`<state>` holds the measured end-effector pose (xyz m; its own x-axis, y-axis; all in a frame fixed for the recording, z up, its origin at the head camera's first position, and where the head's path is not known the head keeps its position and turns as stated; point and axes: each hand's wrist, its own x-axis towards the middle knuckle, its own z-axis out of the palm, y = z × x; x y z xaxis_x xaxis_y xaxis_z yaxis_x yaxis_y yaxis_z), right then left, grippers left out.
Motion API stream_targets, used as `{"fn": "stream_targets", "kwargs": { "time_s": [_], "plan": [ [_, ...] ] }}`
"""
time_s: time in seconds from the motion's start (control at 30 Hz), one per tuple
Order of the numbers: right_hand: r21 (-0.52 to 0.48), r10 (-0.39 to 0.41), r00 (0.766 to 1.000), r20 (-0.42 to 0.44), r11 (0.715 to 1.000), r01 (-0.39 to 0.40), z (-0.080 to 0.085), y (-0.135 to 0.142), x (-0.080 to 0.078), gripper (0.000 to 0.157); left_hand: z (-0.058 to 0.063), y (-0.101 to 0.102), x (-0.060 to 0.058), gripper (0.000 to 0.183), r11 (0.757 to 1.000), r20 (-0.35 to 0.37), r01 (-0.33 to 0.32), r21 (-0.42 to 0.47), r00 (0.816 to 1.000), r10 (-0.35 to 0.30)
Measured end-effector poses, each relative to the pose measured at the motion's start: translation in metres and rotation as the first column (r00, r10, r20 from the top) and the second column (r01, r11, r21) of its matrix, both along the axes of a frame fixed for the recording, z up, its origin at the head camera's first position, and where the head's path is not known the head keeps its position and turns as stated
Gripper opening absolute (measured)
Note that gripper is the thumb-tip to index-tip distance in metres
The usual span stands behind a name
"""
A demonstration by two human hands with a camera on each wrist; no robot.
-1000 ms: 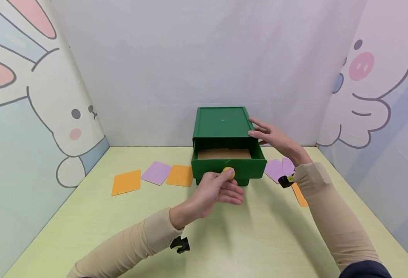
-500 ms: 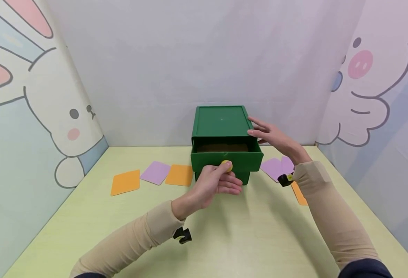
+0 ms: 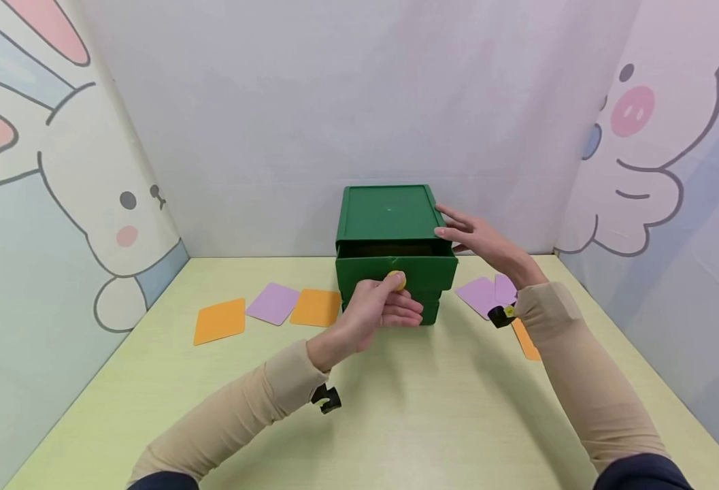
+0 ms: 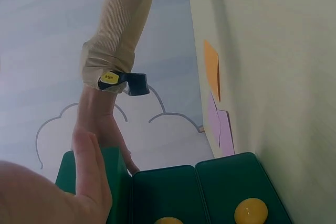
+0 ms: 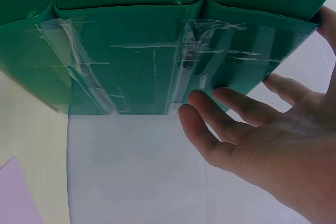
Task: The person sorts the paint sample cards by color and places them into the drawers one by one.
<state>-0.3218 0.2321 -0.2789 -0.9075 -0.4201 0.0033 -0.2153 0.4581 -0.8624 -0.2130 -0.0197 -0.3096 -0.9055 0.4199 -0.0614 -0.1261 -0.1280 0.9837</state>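
Observation:
A green drawer cabinet (image 3: 390, 212) stands on the table against the back wall. Its top drawer (image 3: 359, 269) juts out a little, leaving a dark gap under the cabinet's top. My left hand (image 3: 368, 309) holds that drawer's yellow knob (image 3: 398, 278) at the thumb, the other fingers stretched out below it. Two lower drawers (image 4: 168, 192) with yellow knobs lie flush in the left wrist view. My right hand (image 3: 484, 241) rests with spread fingers against the cabinet's right side, thumb near the top front corner. Clear tape (image 5: 184, 51) covers the seams there.
Left of the cabinet lie orange cards (image 3: 220, 321) and a purple card (image 3: 272, 303) on the table (image 3: 396, 422). Purple cards (image 3: 478, 294) and an orange card (image 3: 526, 340) lie to its right, partly behind the right sleeve. Walls with cartoon animals enclose both sides.
My left hand has pushed the top drawer back into the cabinet, so the brown contents seen earlier are mostly hidden. The right hand stays against the side.

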Motion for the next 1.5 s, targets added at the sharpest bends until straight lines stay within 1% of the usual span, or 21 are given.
{"fn": "stream_targets", "kwargs": {
  "time_s": [0.27, 0.53, 1.0, 1.2, 1.5],
  "plan": [
    [-0.001, -0.002, 1.000, -0.003, 1.000, 0.002, -0.001, 0.000, 0.000, 0.068, 0.003, 0.001, -0.007, 0.051, 1.000, 0.004, -0.020, -0.018, 1.000, 0.020],
    [-0.007, -0.004, 1.000, -0.013, 1.000, 0.004, -0.002, -0.001, 0.001, 0.068, 0.001, 0.001, -0.015, 0.044, 0.999, 0.010, -0.030, -0.021, 0.999, 0.030],
    [-0.023, -0.002, 1.000, -0.016, 1.000, 0.001, -0.003, -0.002, 0.000, 0.069, 0.003, 0.003, -0.028, 0.048, 0.998, 0.005, -0.047, -0.043, 0.999, 0.047],
    [-0.028, -0.003, 1.000, -0.014, 1.000, 0.002, -0.003, -0.002, 0.000, 0.069, 0.004, 0.005, -0.032, 0.053, 0.998, 0.016, -0.044, -0.040, 0.999, 0.044],
    [-0.033, -0.014, 1.000, -0.003, 0.999, 0.013, -0.002, -0.003, 0.002, 0.070, 0.003, 0.005, -0.039, 0.055, 0.998, 0.024, -0.049, -0.031, 0.998, 0.050]
  ]
}}
